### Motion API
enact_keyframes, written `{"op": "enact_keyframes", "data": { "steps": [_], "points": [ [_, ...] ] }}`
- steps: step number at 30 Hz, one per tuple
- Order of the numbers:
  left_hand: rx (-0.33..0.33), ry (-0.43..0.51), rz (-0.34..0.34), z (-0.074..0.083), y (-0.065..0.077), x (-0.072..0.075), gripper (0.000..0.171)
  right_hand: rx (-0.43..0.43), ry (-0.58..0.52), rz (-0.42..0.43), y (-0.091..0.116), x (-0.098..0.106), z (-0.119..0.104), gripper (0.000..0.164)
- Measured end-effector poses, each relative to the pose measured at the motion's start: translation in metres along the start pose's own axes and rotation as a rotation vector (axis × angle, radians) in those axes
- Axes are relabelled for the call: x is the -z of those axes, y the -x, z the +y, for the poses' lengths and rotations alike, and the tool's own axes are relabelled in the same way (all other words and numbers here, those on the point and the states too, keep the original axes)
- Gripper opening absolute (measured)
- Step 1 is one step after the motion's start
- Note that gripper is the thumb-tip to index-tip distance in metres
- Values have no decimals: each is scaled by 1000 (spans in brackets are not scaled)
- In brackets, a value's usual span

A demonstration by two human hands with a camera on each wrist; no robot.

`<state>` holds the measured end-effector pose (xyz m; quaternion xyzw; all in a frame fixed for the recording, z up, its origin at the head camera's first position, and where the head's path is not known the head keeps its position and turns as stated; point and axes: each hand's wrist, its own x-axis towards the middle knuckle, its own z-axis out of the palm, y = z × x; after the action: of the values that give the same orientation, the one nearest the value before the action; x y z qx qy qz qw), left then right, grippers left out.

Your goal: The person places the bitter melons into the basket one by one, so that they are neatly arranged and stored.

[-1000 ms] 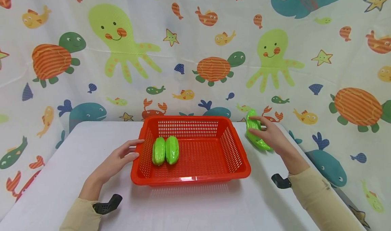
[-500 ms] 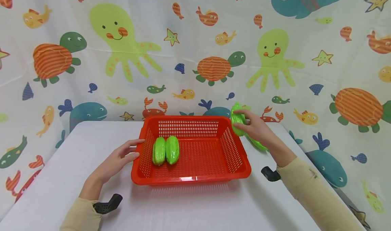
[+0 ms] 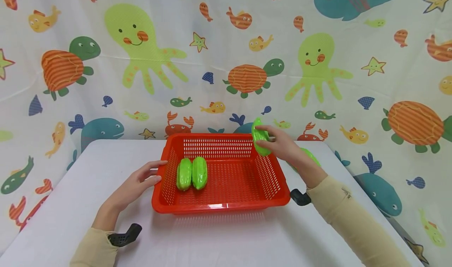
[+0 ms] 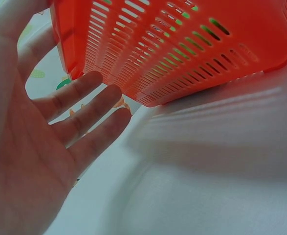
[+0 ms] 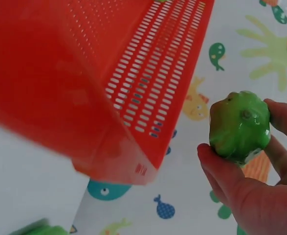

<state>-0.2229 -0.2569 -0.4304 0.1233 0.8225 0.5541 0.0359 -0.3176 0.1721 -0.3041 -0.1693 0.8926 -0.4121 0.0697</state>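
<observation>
My right hand [image 3: 280,143] pinches a green, ribbed bitter melon [image 3: 260,138] between thumb and fingers, holding it above the far right corner of a red plastic basket [image 3: 220,206]. From the right wrist view, the lumpy end of this bitter melon [image 5: 239,128] faces the camera. Two more green bitter melons [image 3: 184,174] lie side by side inside the basket, towards its left end. My left hand [image 3: 132,186] touches the basket's left rim with relaxed fingers. The left wrist view shows those fingers [image 4: 97,134] spread and nearly straight beside the slotted wall.
On the white table [image 3: 226,243], right of the basket, lies another green bitter melon [image 3: 310,156], partly hidden by my right forearm. Behind the table hangs a curtain [image 3: 219,39] printed with sea animals. Black cameras [image 3: 300,197] sit on both wrists.
My right hand has lifted the bitter melon from the right side of the table and carried it left, over the basket's corner. The left hand stays at the rim.
</observation>
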Motion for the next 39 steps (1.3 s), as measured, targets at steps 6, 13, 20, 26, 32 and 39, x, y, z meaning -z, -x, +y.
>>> {"op": "enact_keyframes", "data": {
  "steps": [6, 13, 20, 26, 32, 39],
  "points": [
    [3, -1, 2, 0, 0, 0, 54, 5, 15, -46, -10, -12, -3, 53],
    [9, -3, 5, 0, 1, 0, 55, -19, 59, -60, -15, -20, -12, 53],
    [12, 0, 3, -1, 0, 0, 55, -36, 44, -95, -25, -27, -16, 52],
    [10, -1, 3, 1, 1, 0, 55, -46, 56, -135, -30, -34, -18, 51],
    [4, 0, 2, 1, 0, 0, 53, -18, 89, -246, -33, -41, -18, 49],
    [3, 1, 5, 0, 0, 0, 53, -37, 142, -294, -37, -51, -20, 49]
  ]
}}
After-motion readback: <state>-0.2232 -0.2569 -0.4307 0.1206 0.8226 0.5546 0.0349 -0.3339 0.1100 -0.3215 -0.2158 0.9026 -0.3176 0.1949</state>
